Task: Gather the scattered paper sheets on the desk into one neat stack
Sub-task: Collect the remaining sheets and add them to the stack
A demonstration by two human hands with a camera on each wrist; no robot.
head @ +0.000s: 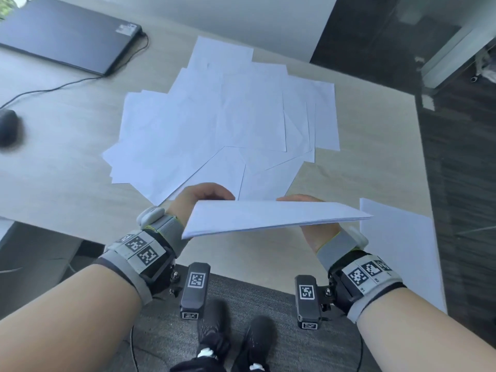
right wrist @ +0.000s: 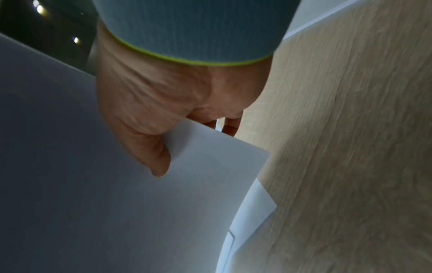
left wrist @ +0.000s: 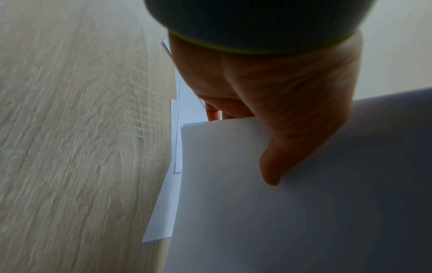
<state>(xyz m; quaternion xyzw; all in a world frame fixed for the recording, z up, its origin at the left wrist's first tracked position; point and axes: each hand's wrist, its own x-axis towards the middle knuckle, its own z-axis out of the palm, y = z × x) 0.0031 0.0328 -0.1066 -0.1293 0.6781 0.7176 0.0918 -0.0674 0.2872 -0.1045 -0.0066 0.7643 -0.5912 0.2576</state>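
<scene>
A thin stack of white sheets [head: 271, 214] is held above the near edge of the desk, tilted toward me. My left hand [head: 200, 197] grips its left end, thumb on the near face [left wrist: 271, 166], fingers behind. My right hand [head: 312, 210] grips the right end the same way, thumb pressed on the paper [right wrist: 158, 162]. Beyond the stack, several loose white sheets [head: 222, 119] lie overlapping in a wide spread across the middle of the desk. One more sheet [head: 400, 251] lies alone at the desk's right edge.
A shut dark laptop [head: 61, 33] sits at the back left with a cable running from it. A black mouse [head: 9, 126] lies at the left. The light wood desk [head: 67, 167] ends near my body; dark floor lies to the right.
</scene>
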